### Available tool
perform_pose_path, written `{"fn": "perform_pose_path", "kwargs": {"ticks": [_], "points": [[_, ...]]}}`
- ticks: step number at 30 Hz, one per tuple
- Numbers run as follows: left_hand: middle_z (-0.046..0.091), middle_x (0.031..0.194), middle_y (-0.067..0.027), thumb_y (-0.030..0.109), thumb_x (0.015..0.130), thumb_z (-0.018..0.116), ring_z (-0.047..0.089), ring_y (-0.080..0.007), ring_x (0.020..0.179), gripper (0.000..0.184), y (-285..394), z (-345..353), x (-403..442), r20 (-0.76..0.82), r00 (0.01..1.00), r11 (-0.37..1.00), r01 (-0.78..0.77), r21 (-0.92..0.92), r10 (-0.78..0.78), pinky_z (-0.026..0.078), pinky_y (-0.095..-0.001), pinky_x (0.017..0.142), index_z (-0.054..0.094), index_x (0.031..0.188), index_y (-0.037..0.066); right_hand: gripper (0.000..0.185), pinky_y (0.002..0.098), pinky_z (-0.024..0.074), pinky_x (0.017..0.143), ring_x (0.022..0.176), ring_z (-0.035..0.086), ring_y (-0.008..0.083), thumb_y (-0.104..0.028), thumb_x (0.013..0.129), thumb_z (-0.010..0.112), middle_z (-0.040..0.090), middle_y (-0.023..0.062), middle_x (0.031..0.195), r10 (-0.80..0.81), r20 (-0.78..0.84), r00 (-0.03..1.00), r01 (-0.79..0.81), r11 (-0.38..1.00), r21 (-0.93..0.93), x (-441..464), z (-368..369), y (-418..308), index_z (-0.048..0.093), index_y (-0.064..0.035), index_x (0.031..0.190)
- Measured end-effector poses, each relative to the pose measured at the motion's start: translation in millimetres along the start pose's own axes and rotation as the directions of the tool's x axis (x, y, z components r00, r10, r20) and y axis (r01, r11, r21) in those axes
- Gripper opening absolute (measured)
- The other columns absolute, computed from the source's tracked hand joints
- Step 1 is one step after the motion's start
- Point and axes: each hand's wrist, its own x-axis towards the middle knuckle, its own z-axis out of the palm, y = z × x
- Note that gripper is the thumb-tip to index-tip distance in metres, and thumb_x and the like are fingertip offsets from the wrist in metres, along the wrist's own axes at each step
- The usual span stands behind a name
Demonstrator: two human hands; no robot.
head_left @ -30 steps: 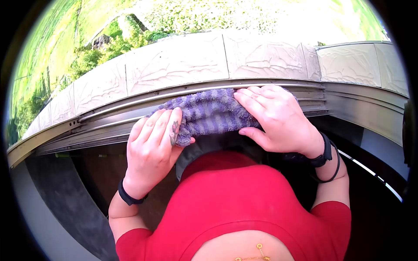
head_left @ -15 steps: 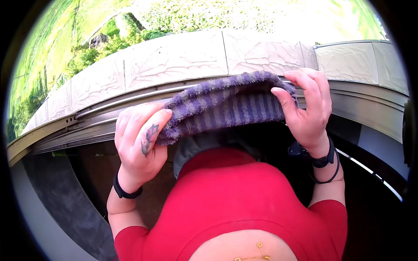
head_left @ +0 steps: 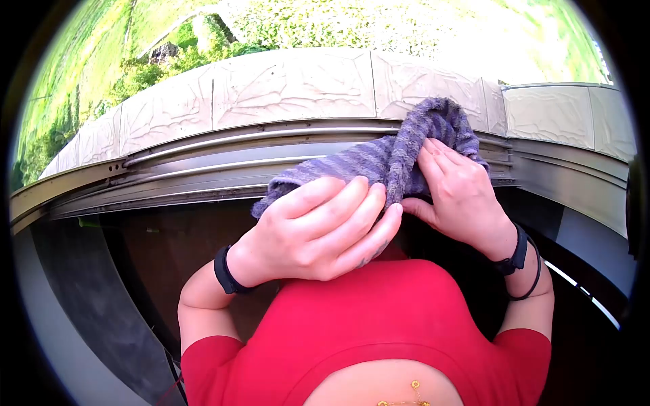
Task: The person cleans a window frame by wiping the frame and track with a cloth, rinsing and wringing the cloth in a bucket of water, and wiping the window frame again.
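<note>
A fluffy cloth (head_left: 359, 162) with purple and grey stripes is bunched over the metal window track, with a raised fold at its right side. My left hand (head_left: 315, 233) is closed at the cloth's near edge, fingers together and fingertips by the fold. On the other side of that fold, my right hand (head_left: 464, 196) has its fingers pressed against the cloth and its thumb at the lower edge. The two hands are close together, their thumb and finger tips almost meeting. Part of the cloth is hidden behind my left hand.
Parallel metal rails of the window track (head_left: 223, 159) run across in front of me. Beyond them lies a ledge of pale textured panels (head_left: 291, 88), with greenery (head_left: 183, 57) outside. A dark grey panel (head_left: 81, 271) stands at the lower left.
My left hand has moved right, from the cloth's left end towards its middle. My right hand has turned inward, and the cloth has gone from stretched out to folded and bunched up on the right.
</note>
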Motion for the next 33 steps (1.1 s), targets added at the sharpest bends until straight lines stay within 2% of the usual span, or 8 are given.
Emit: {"fn": "perform_pose_path", "kwargs": {"ticks": [4, 8, 13, 22, 26, 28, 31, 33], "points": [[0.067, 0.107, 0.0016, 0.017, 0.086, 0.067, 0.063, -0.0142, 0.100, 0.021, -1, -3, -17, 0.029, 0.999, 0.993, -0.044, 0.113, 0.041, 0.047, -0.0280, 0.084, 0.071, 0.107, 0.018, 0.068, 0.0414, 0.0458, 0.102, 0.115, 0.059, 0.0402, -0.039, 0.077, 0.078, 0.062, 0.0292, 0.118, -0.008, 0.065, 0.998, 0.006, 1.000, 0.031, 0, -4, 2, 0.055, 0.0115, 0.118], [0.057, 0.089, 0.0032, 0.016, 0.083, 0.056, 0.056, -0.0122, 0.084, 0.015, -1, -3, -62, -0.250, 0.967, 0.988, 0.001, 0.155, 0.038, 0.045, -0.0262, 0.077, 0.065, 0.095, 0.016, 0.064, 0.0438, 0.0440, 0.104, 0.115, 0.059, 0.0424, -0.026, 0.071, 0.080, 0.062, 0.0308, 0.117, -0.089, 0.039, 0.995, 0.085, 0.992, 0.096, 14, 3, -6, 0.055, 0.0139, 0.115], [0.060, 0.096, 0.0011, 0.014, 0.084, 0.058, 0.059, -0.0159, 0.091, 0.010, -5, -4, -104, -0.083, 0.971, 0.914, 0.238, 0.328, -0.223, 0.047, -0.0337, 0.081, 0.064, 0.091, 0.017, 0.056, 0.0441, 0.0446, 0.103, 0.113, 0.060, 0.0433, -0.009, 0.064, 0.071, 0.062, 0.0330, 0.114, -0.104, -0.013, 0.994, 0.105, 0.991, 0.082, 35, 8, -32, 0.055, 0.0146, 0.112], [0.063, 0.093, -0.0104, 0.005, 0.081, 0.060, 0.062, -0.0264, 0.082, 0.014, -15, -18, -149, -0.260, 0.878, 0.835, 0.468, 0.288, -0.402, 0.048, -0.0387, 0.074, 0.063, 0.095, 0.002, 0.053, 0.0448, 0.0476, 0.100, 0.109, 0.061, 0.0427, -0.006, 0.063, 0.064, 0.063, 0.0316, 0.112, -0.242, -0.027, 0.970, 0.242, 0.953, 0.181, 102, 23, -94, 0.056, 0.0145, 0.111], [0.063, 0.092, -0.0137, 0.001, 0.086, 0.060, 0.061, -0.0300, 0.077, 0.012, -23, -44, -170, -0.385, 0.825, 0.765, 0.544, 0.345, -0.414, 0.050, -0.0391, 0.068, 0.059, 0.097, 0.000, 0.036, 0.0388, 0.0525, 0.087, 0.094, 0.066, 0.0362, -0.011, 0.070, 0.060, 0.067, 0.0272, 0.099, -0.323, -0.200, 0.925, 0.367, 0.896, 0.250, 144, 46, -133, 0.059, 0.0131, 0.097], [0.062, 0.089, -0.0132, -0.001, 0.086, 0.060, 0.061, -0.0303, 0.075, 0.011, -28, -59, -170, -0.430, 0.795, 0.673, 0.598, 0.435, -0.428, 0.050, -0.0388, 0.067, 0.059, 0.097, -0.002, 0.031, 0.0337, 0.0528, 0.074, 0.085, 0.066, 0.0288, -0.015, 0.071, 0.060, 0.067, 0.0258, 0.093, -0.362, -0.088, 0.928, 0.369, 0.926, 0.081, 152, 38, -146, 0.061, 0.0107, 0.090], [0.061, 0.088, -0.0123, -0.002, 0.086, 0.061, 0.060, -0.0290, 0.075, 0.010, -26, -65, -164, -0.431, 0.804, 0.643, 0.589, 0.489, -0.409, 0.049, -0.0377, 0.068, 0.057, 0.095, -0.003, 0.033, 0.0324, 0.0525, 0.071, 0.083, 0.066, 0.0274, -0.016, 0.071, 0.061, 0.067, 0.0232, 0.091, -0.340, -0.235, 0.911, 0.373, 0.921, 0.112, 144, 56, -137, 0.061, 0.0106, 0.091], [0.060, 0.088, -0.0108, 0.002, 0.088, 0.061, 0.059, -0.0269, 0.076, 0.007, -19, -60, -151, -0.453, 0.791, 0.641, 0.604, 0.474, -0.411, 0.048, -0.0364, 0.069, 0.056, 0.092, -0.001, 0.035, 0.0316, 0.0524, 0.070, 0.083, 0.066, 0.0266, -0.016, 0.072, 0.059, 0.067, 0.0215, 0.091, -0.337, -0.265, 0.903, 0.307, 0.940, -0.147, 128, 54, -129, 0.061, 0.0115, 0.094]]}}
